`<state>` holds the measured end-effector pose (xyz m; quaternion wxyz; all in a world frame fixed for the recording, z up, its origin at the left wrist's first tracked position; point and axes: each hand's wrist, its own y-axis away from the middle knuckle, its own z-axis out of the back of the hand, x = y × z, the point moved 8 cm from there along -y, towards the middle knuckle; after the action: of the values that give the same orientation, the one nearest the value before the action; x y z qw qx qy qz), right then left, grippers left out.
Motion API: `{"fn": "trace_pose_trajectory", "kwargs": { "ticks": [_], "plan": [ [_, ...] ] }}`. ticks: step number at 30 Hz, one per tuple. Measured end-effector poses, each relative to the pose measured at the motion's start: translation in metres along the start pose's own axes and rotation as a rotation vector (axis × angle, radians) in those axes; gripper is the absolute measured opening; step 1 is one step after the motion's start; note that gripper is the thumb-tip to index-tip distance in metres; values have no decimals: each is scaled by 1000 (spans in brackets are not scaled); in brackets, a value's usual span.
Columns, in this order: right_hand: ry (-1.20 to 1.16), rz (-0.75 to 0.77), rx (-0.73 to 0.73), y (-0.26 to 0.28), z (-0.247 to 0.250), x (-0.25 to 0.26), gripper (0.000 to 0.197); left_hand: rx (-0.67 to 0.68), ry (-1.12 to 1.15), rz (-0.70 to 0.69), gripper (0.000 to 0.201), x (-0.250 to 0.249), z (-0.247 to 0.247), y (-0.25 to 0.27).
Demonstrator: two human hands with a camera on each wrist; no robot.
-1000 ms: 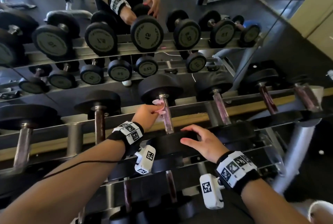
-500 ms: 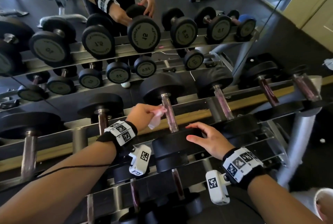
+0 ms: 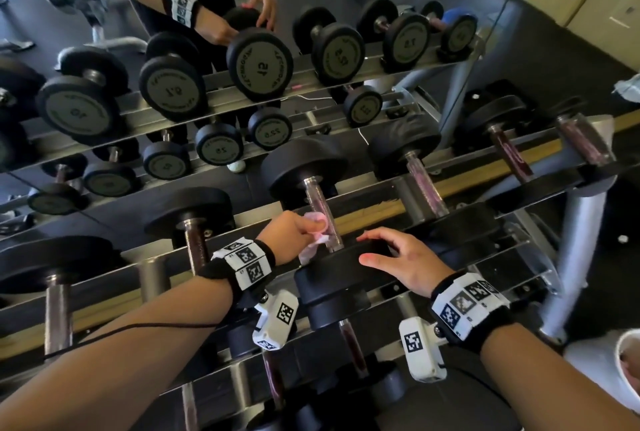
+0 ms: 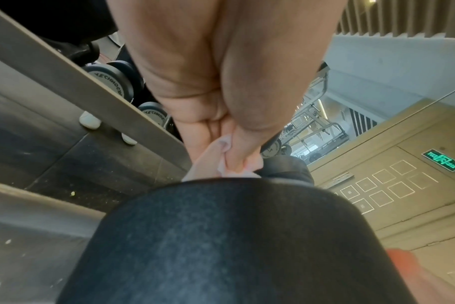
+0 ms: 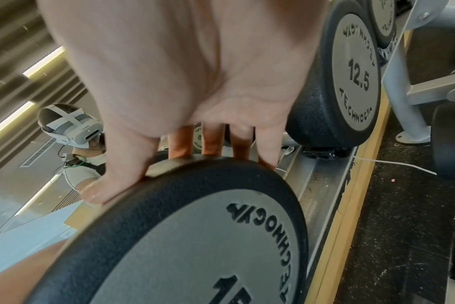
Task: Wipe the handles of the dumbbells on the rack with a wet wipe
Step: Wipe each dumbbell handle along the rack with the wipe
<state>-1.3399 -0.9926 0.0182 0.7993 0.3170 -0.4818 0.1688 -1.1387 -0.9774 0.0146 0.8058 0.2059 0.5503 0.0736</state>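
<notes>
Left hand (image 3: 289, 235) has the one pink wet wipe (image 3: 313, 242) pinched in curled fingers, pressed right against the handle (image 3: 325, 219) of the dumbbell (image 3: 337, 273) in the middle of the rack (image 3: 408, 212) – the wrist camera shows the wipe bunched at the fingertips. Right hand (image 3: 403, 262) is spread over that same dumbbell's near head, fingers draped over the rim, thumb along the edge. Top row – I count six handles on the real rack, mirror (image 3: 104, 32) behind doubling the lot.
</notes>
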Motion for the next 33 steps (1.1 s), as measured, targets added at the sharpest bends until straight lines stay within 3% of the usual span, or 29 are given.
{"fn": "trace_pose_trajectory", "kwargs": {
  "ticks": [2,3,6,11,17,23,27,31,33],
  "plan": [
    [-12,-4,4,-1,0,1,46,97,176,43,29,1,-9,2],
    [-16,-5,3,-1,1,1,46,114,151,56,21,3,-10,3],
    [-21,-4,-8,-1,1,2,46,63,-150,20,14,8,-9,4],
    [-57,-17,-51,5,-1,0,49,144,-390,16,26,-6,-5,15],
    [-98,-22,-109,7,-7,-6,40,-220,-536,-91,23,-49,62,26],
    [-137,-3,-130,6,-8,-14,41,-411,-605,-325,22,-96,80,19],
    [-181,15,-149,7,-10,-13,40,-288,-783,-415,26,-90,51,-1],
    [-214,18,-154,8,-11,-10,38,56,-907,-605,22,-72,14,-10],
    [-214,30,-160,8,-10,-8,38,128,-1004,-638,26,-62,10,-12]
  ]
}}
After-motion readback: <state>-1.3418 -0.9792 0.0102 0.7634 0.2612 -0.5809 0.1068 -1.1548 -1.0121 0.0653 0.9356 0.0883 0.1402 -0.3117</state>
